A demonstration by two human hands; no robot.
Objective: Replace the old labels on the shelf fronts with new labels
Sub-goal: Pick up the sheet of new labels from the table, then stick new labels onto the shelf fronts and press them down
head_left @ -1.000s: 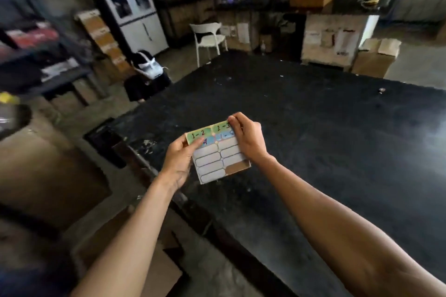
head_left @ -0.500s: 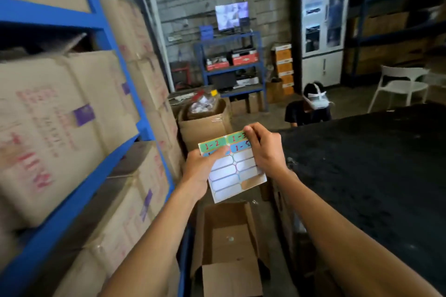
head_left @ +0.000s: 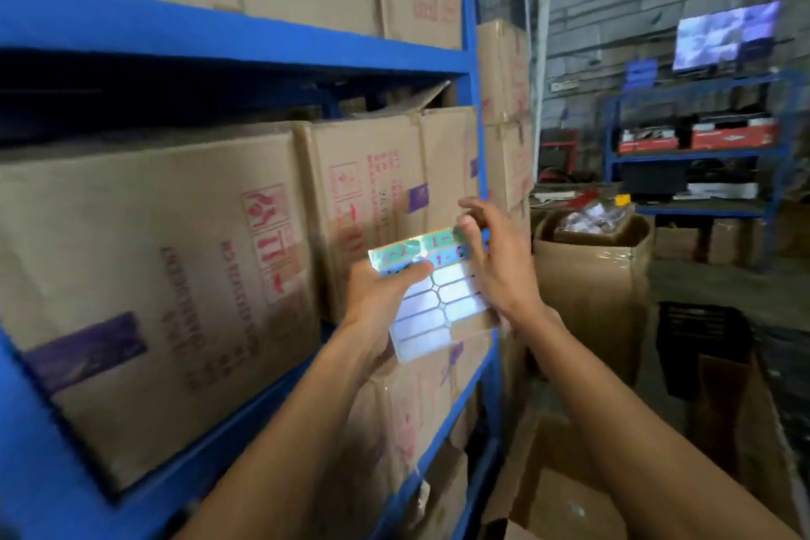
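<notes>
I hold a label sheet in front of the blue shelf rack. The sheet has green and blue numbered labels along its top and white blank spaces below. My left hand grips its left edge with the thumb on top. My right hand pinches the upper right corner, fingers partly spread over a numbered label. Purple labels are stuck on the cardboard boxes stacked on the shelves. The shelf's blue front beams show no label that I can make out.
An open carton holding plastic-wrapped items stands on the floor to the right. A flattened box lies below my right arm, a black crate beside it. A second blue rack with a monitor stands against the grey block wall.
The view swung left from the black table to the blue shelf rack, which is much closer now. Both hands kept hold of the label sheet; the right fingers have spread over the top corner.
</notes>
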